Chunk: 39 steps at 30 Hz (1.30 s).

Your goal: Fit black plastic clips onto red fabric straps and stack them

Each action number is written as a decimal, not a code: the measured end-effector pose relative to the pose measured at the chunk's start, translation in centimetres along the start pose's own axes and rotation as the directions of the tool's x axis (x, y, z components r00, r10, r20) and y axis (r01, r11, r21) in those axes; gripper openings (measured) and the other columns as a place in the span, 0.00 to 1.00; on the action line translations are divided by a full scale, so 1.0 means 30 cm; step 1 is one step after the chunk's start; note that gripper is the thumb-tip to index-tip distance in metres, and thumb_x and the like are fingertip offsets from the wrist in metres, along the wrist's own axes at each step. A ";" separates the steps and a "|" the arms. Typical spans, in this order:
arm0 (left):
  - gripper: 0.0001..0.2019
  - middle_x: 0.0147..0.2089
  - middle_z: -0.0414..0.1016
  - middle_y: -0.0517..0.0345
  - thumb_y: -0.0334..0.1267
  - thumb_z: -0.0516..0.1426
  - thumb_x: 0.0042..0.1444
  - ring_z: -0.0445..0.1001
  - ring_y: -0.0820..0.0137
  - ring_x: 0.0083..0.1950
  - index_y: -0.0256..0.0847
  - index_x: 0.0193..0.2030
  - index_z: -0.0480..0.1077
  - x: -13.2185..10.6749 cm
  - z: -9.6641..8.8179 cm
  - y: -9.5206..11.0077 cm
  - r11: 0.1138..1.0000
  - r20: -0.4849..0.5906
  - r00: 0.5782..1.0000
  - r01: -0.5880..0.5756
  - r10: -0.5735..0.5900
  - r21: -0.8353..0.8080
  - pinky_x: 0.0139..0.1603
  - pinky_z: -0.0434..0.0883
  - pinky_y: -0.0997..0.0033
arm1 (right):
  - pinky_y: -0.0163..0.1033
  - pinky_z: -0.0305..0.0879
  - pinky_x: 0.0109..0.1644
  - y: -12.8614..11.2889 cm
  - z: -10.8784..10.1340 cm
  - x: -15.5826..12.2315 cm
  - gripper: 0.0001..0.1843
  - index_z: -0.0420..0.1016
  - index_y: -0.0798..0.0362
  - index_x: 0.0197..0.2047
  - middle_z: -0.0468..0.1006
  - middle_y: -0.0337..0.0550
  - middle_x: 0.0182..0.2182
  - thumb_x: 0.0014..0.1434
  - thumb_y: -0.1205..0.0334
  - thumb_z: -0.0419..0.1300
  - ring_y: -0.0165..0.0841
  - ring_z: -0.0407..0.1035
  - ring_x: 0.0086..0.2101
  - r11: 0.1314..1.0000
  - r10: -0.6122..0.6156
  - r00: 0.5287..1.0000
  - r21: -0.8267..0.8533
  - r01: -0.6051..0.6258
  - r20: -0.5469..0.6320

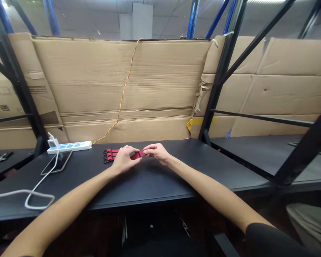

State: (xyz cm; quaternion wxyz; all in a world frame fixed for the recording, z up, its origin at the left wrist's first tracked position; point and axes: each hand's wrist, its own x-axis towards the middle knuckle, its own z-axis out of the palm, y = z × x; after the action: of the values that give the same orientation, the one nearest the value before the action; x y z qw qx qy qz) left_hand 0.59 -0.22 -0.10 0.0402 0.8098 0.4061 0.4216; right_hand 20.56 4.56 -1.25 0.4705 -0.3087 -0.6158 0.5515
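Note:
Several red straps (pixel 111 154) with black metal clips at their left ends lie side by side on the black tabletop (pixel 155 182). Over their right part rests my left hand (pixel 124 160), thumb and fingers closed on a red strap (pixel 136 155). A narrow dark band, perhaps a slider, crosses this strap between the hands. My right hand (pixel 158 152) pinches its right end between thumb and fingertips. The left hand hides part of the straps, so I cannot tell whether the held one belongs to the row.
On the left stands a white power strip (pixel 77 146) with a plugged-in charger and white cable (pixel 40 185). A phone (pixel 57 162) lies before it. Cardboard panels (pixel 160 78) back the table; dark metal posts (pixel 219 76) flank it. A twisted yellow-red cord (pixel 125 84) hangs behind.

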 end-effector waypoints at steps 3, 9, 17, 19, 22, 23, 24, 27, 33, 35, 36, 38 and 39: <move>0.11 0.35 0.79 0.55 0.38 0.62 0.45 0.74 0.63 0.38 0.42 0.38 0.78 0.012 -0.014 -0.025 0.999 -0.001 1.000 -0.004 0.005 0.052 0.42 0.67 0.67 | 0.38 0.67 0.34 -0.001 -0.026 0.020 0.10 0.80 0.58 0.26 0.77 0.42 0.22 0.37 0.63 0.70 0.28 0.67 0.22 0.999 -0.017 0.989 -0.031 0.012 -0.148; 0.13 0.36 0.78 0.54 0.39 0.60 0.49 0.74 0.66 0.37 0.41 0.41 0.77 0.005 -0.013 -0.047 0.998 0.060 0.998 -0.032 0.029 0.056 0.40 0.68 0.70 | 0.35 0.67 0.33 0.004 -0.036 0.014 0.11 0.79 0.57 0.30 0.76 0.41 0.24 0.41 0.62 0.69 0.27 0.68 0.23 1.000 0.005 0.996 -0.016 -0.007 -0.093; 0.15 0.40 0.78 0.55 0.40 0.59 0.52 0.75 0.66 0.40 0.40 0.46 0.74 -0.008 -0.005 -0.066 0.990 0.170 0.985 -0.040 0.016 0.135 0.44 0.69 0.69 | 0.35 0.69 0.35 0.017 -0.049 0.000 0.15 0.80 0.58 0.34 0.78 0.42 0.25 0.41 0.60 0.71 0.28 0.71 0.25 0.982 0.142 0.987 -0.132 -0.132 0.071; 0.15 0.40 0.78 0.55 0.41 0.58 0.52 0.75 0.66 0.41 0.40 0.46 0.74 -0.008 -0.006 -0.062 0.986 0.196 0.980 -0.043 0.011 0.159 0.45 0.69 0.68 | 0.36 0.70 0.36 0.023 -0.052 0.004 0.15 0.80 0.58 0.32 0.78 0.41 0.24 0.39 0.60 0.72 0.28 0.71 0.25 0.981 0.151 0.988 -0.134 -0.144 0.043; 0.16 0.42 0.78 0.54 0.41 0.57 0.53 0.75 0.64 0.42 0.40 0.47 0.74 -0.007 -0.009 -0.058 0.978 0.246 0.969 -0.053 0.002 0.201 0.46 0.69 0.68 | 0.38 0.71 0.37 0.028 -0.054 0.006 0.15 0.80 0.58 0.31 0.78 0.41 0.23 0.38 0.61 0.72 0.30 0.72 0.25 0.977 0.168 0.985 -0.139 -0.161 0.035; 0.16 0.42 0.78 0.54 0.42 0.57 0.53 0.75 0.64 0.43 0.40 0.48 0.74 -0.007 -0.011 -0.058 0.975 0.269 0.963 -0.053 -0.007 0.215 0.46 0.68 0.68 | 0.38 0.71 0.37 0.028 -0.054 0.006 0.15 0.80 0.58 0.31 0.78 0.42 0.24 0.38 0.61 0.72 0.30 0.72 0.25 0.975 0.177 0.983 -0.146 -0.170 0.039; 0.16 0.43 0.78 0.53 0.42 0.57 0.53 0.75 0.64 0.43 0.40 0.48 0.74 -0.007 -0.012 -0.058 0.972 0.290 0.957 -0.050 -0.019 0.228 0.46 0.68 0.68 | 0.38 0.71 0.37 0.027 -0.054 0.005 0.15 0.80 0.58 0.31 0.79 0.42 0.24 0.38 0.61 0.72 0.31 0.72 0.26 0.971 0.188 0.981 -0.156 -0.179 0.042; 0.18 0.43 0.78 0.54 0.44 0.58 0.52 0.75 0.63 0.43 0.41 0.49 0.73 -0.009 -0.017 -0.058 0.969 0.337 0.939 -0.023 -0.064 0.247 0.45 0.68 0.69 | 0.37 0.70 0.34 0.027 -0.056 0.002 0.15 0.80 0.58 0.32 0.79 0.44 0.24 0.39 0.60 0.72 0.32 0.73 0.26 0.959 0.215 0.974 -0.200 -0.199 0.064; 0.15 0.39 0.78 0.57 0.45 0.58 0.53 0.75 0.64 0.39 0.45 0.47 0.73 -0.013 -0.030 -0.053 0.955 0.427 0.894 0.003 -0.136 0.298 0.39 0.68 0.70 | 0.34 0.69 0.33 0.055 -0.064 0.010 0.17 0.79 0.58 0.36 0.79 0.44 0.28 0.46 0.55 0.68 0.29 0.72 0.25 0.952 0.160 0.982 -0.277 -0.126 0.103; 0.13 0.41 0.77 0.55 0.45 0.57 0.54 0.74 0.64 0.41 0.45 0.44 0.75 -0.014 -0.035 -0.052 0.943 0.441 0.887 -0.023 -0.133 0.331 0.41 0.68 0.70 | 0.35 0.68 0.33 0.064 -0.065 0.015 0.17 0.78 0.58 0.36 0.79 0.44 0.28 0.49 0.53 0.66 0.29 0.72 0.25 0.947 0.118 0.987 -0.313 -0.077 0.113; 0.13 0.42 0.77 0.54 0.45 0.57 0.54 0.74 0.64 0.43 0.45 0.43 0.75 -0.014 -0.037 -0.053 0.941 0.449 0.885 -0.036 -0.127 0.337 0.42 0.68 0.70 | 0.35 0.68 0.33 0.066 -0.064 0.016 0.17 0.78 0.58 0.37 0.79 0.44 0.28 0.50 0.53 0.65 0.29 0.72 0.25 0.939 0.103 0.988 -0.338 -0.057 0.119; 0.13 0.44 0.76 0.53 0.45 0.55 0.55 0.73 0.63 0.44 0.44 0.43 0.76 -0.011 -0.044 -0.058 0.940 0.473 0.873 -0.054 -0.120 0.338 0.44 0.68 0.70 | 0.36 0.68 0.34 0.065 -0.062 0.015 0.16 0.78 0.57 0.37 0.79 0.44 0.30 0.52 0.53 0.63 0.30 0.72 0.25 0.903 0.065 0.992 -0.430 -0.012 0.109; 0.14 0.45 0.76 0.53 0.44 0.55 0.55 0.73 0.63 0.45 0.44 0.43 0.76 -0.009 -0.049 -0.062 0.939 0.493 0.861 -0.060 -0.123 0.338 0.45 0.68 0.70 | 0.36 0.68 0.34 0.062 -0.060 0.014 0.15 0.78 0.57 0.37 0.79 0.44 0.31 0.53 0.54 0.62 0.29 0.72 0.24 0.865 0.037 0.995 -0.502 0.016 0.096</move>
State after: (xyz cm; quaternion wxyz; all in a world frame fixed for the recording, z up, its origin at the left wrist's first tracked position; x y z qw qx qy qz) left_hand -1.70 0.44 -0.09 0.0116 0.8796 0.4613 0.1160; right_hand 21.80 5.99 -3.04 0.3389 -0.3949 -0.7596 0.3902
